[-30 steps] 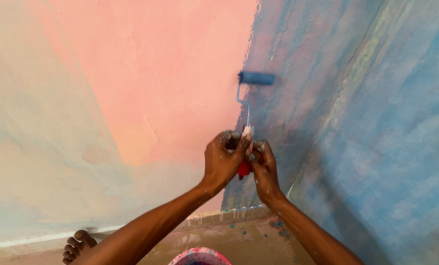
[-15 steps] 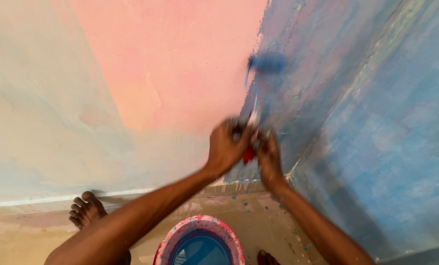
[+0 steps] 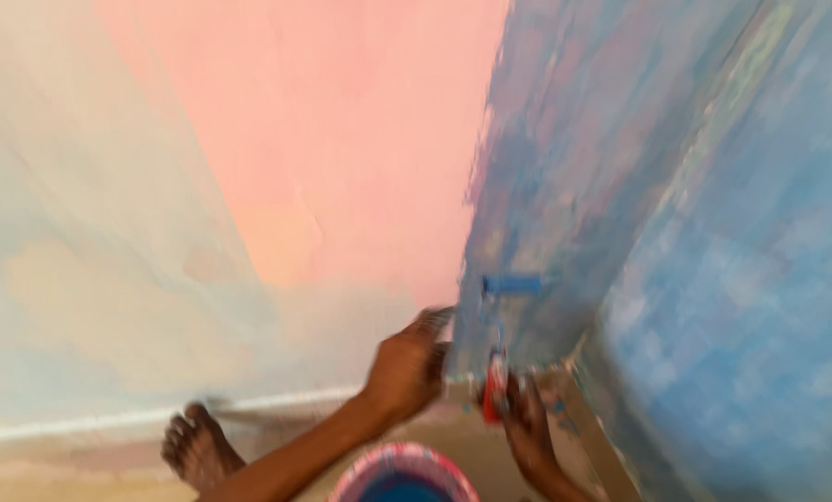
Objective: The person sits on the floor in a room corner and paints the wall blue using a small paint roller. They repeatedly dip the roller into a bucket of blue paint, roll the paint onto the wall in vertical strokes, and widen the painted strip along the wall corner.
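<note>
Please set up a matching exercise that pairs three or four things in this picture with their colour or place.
Things:
1. roller sleeve
2. roller handle
3. bucket
4. bare foot

Colour or place:
A. red, gripped by the right hand
B. on the floor at lower left
C. blue, against the blue wall
D. pink-rimmed, at the bottom edge

Pairs: 1-C, 2-A, 3-D, 4-B

A bare foot (image 3: pixel 197 451) stands at seven o'clock on the floor, with a pink-rimmed bucket (image 3: pixel 402 474) of blue paint at six o'clock.
</note>
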